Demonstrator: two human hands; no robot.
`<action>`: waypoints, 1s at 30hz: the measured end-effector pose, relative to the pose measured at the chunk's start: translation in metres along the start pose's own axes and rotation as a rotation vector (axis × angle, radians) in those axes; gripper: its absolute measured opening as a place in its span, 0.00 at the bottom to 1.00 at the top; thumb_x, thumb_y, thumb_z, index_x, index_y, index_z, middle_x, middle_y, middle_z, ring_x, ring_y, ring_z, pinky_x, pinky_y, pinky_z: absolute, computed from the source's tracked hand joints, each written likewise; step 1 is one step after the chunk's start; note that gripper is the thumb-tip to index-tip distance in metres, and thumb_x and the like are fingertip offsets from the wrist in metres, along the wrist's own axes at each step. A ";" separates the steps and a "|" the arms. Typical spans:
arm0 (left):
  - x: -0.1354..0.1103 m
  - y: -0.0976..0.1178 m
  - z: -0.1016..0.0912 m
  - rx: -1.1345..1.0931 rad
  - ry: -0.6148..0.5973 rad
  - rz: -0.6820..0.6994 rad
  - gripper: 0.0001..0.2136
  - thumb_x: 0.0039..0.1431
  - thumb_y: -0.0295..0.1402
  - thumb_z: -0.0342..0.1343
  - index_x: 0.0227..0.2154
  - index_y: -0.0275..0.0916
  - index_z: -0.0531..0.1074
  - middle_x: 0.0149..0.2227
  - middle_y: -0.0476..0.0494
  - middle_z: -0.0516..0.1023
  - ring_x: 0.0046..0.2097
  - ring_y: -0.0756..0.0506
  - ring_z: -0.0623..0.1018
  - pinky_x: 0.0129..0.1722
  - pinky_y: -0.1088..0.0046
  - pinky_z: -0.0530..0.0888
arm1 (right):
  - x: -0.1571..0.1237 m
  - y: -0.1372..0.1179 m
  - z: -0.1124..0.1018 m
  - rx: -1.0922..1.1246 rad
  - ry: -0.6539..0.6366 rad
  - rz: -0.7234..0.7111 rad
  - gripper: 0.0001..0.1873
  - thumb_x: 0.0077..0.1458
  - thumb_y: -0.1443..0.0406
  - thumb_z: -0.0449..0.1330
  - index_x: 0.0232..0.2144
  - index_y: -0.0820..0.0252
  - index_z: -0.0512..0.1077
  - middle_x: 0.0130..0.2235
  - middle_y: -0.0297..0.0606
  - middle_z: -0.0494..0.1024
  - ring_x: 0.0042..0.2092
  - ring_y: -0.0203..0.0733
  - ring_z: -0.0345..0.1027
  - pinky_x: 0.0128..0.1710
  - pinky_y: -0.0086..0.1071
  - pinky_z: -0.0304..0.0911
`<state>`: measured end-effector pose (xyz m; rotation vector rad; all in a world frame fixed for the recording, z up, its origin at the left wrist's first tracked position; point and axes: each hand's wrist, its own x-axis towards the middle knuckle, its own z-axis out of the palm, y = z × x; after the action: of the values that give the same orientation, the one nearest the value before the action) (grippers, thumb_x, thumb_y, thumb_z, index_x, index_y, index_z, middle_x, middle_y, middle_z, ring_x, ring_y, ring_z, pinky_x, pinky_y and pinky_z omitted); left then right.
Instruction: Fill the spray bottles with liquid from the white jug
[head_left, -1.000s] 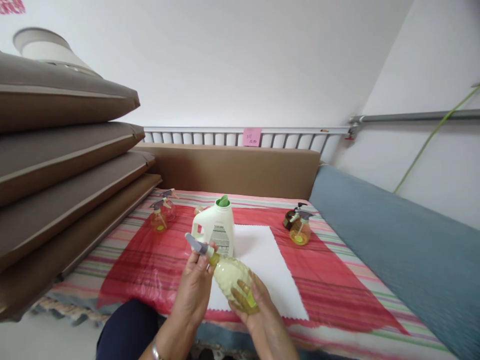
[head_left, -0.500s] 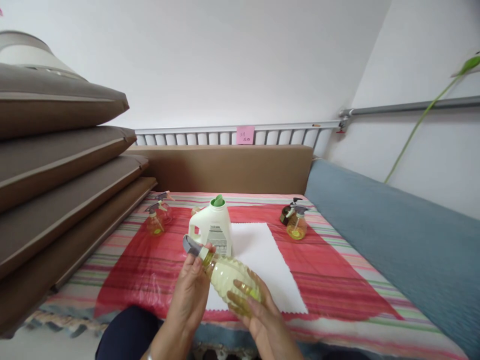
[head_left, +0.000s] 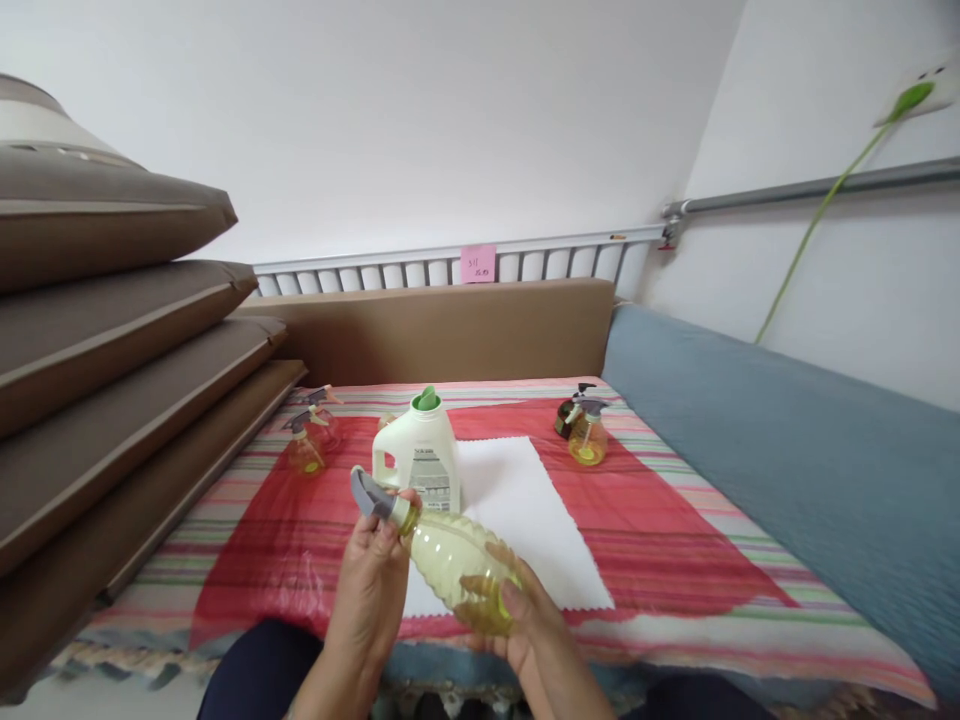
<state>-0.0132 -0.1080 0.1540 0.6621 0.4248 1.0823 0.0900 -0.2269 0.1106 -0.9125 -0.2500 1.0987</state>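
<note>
Both hands hold a yellow see-through spray bottle, tilted with its grey spray head up to the left. My left hand is closed round the neck and the collar of the spray head. Round the lower body of the bottle, my right hand is wrapped, its fingers partly seen through the plastic. Just behind stands a white jug with a handle and a green spout in its uncapped mouth. Beneath the bottle lies a white sheet with a scalloped edge.
Two spray bottles stand at the left. Another yellow spray bottle and a dark pump bottle stand at the right. Stacked brown cushions rise on the left. A red plastic sheet covers part of the striped cloth.
The view has shifted slightly. The spray head has turned a little in my left hand, its underside now showing more. My right hand keeps hold of the bottle's body.
</note>
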 end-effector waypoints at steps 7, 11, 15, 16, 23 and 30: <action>-0.004 -0.004 0.002 0.038 -0.056 -0.005 0.18 0.39 0.36 0.67 0.36 0.40 0.74 0.39 0.44 0.79 0.45 0.43 0.76 0.48 0.70 0.70 | -0.003 -0.001 -0.001 -0.021 -0.051 0.048 0.39 0.40 0.43 0.62 0.48 0.60 0.62 0.29 0.41 0.77 0.23 0.41 0.71 0.18 0.29 0.64; -0.006 -0.007 0.001 0.051 -0.079 -0.013 0.19 0.39 0.36 0.67 0.37 0.41 0.74 0.39 0.45 0.79 0.46 0.43 0.76 0.50 0.68 0.69 | -0.002 0.001 -0.007 -0.019 -0.083 0.189 0.40 0.46 0.38 0.50 0.49 0.61 0.62 0.26 0.39 0.77 0.11 0.30 0.59 0.12 0.25 0.58; -0.005 -0.008 -0.001 0.073 -0.071 -0.002 0.18 0.39 0.36 0.67 0.37 0.40 0.74 0.40 0.44 0.79 0.46 0.43 0.75 0.49 0.70 0.69 | -0.004 -0.001 -0.008 0.022 -0.183 0.125 0.47 0.42 0.42 0.59 0.58 0.54 0.48 0.32 0.41 0.78 0.17 0.36 0.67 0.13 0.24 0.58; -0.004 -0.008 -0.001 0.078 -0.072 0.001 0.19 0.38 0.36 0.68 0.37 0.40 0.74 0.40 0.44 0.78 0.46 0.43 0.75 0.48 0.70 0.70 | -0.006 -0.003 -0.007 0.030 -0.198 0.093 0.51 0.40 0.46 0.64 0.59 0.51 0.44 0.35 0.42 0.78 0.22 0.39 0.71 0.15 0.25 0.60; -0.002 -0.003 0.000 0.098 -0.082 -0.013 0.19 0.38 0.37 0.68 0.36 0.39 0.74 0.39 0.44 0.79 0.43 0.43 0.76 0.47 0.70 0.70 | -0.011 -0.010 -0.014 0.002 -0.445 0.274 0.37 0.48 0.42 0.54 0.49 0.65 0.63 0.29 0.45 0.78 0.14 0.26 0.59 0.13 0.19 0.53; -0.002 -0.006 -0.001 0.052 -0.064 -0.009 0.19 0.35 0.34 0.69 0.35 0.40 0.75 0.39 0.44 0.79 0.44 0.42 0.77 0.48 0.68 0.70 | 0.007 0.005 -0.013 0.093 -0.173 0.141 0.42 0.47 0.41 0.54 0.58 0.56 0.51 0.41 0.47 0.74 0.23 0.38 0.71 0.15 0.28 0.62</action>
<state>-0.0105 -0.1109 0.1497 0.7381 0.4013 1.0419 0.0978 -0.2265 0.0975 -0.7616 -0.2772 1.3111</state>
